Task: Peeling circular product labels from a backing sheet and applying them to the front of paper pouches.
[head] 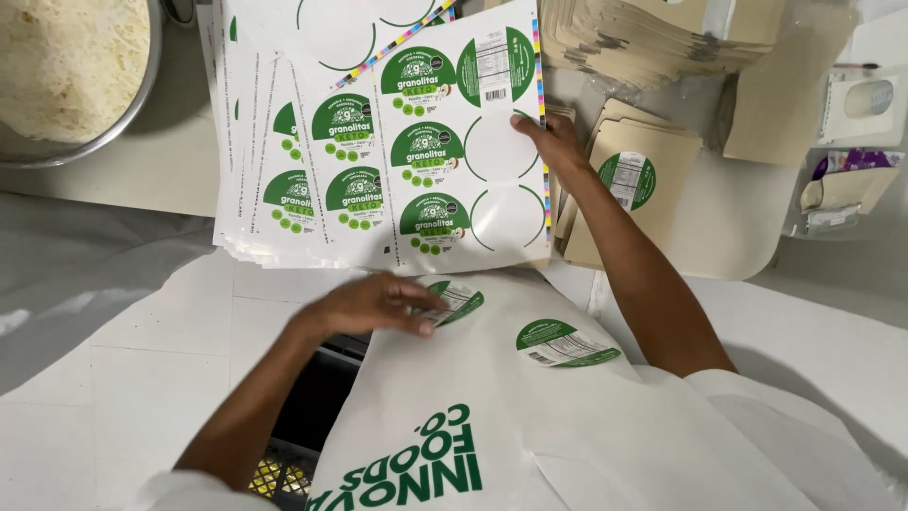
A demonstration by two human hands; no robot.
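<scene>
The landmark was the large white glossy sheet of round green-and-white labels (416,161), the top one of a fanned stack lying on the pale worktop (747,227). Several circles on its right side were already bare, with only green arcs left.

The right hand (553,142) rested on the right edge of that sheet, beside one of the bare circles. Its fingers were spread slightly and lay flat on the paper, pressing on it rather than pinching anything; whether the thumb was tucked under the edge could not be told.

The left hand (374,303) sat just below the sheet's lower edge, over the white apron (530,416) with green lettering. Its fingers were curled together and its fingertips (426,326) were clamped lightly on a round green-and-white sticker (454,301) peeled off the sheet, which lay partly against the apron cloth. A second peeled sticker of the same kind (566,343) was stuck to the apron, to the right of the first and further below the sheet.

Right of the sheet, just past the right hand, lay a beige paper pouch (634,189) already bearing a round green label (627,180), on top of others like it. Above it, a thick stack of blank beige pouches (653,38) stood. Well to the left of the sheet, a round metal bowl (147,95) held a pale crumbly mass.
</scene>
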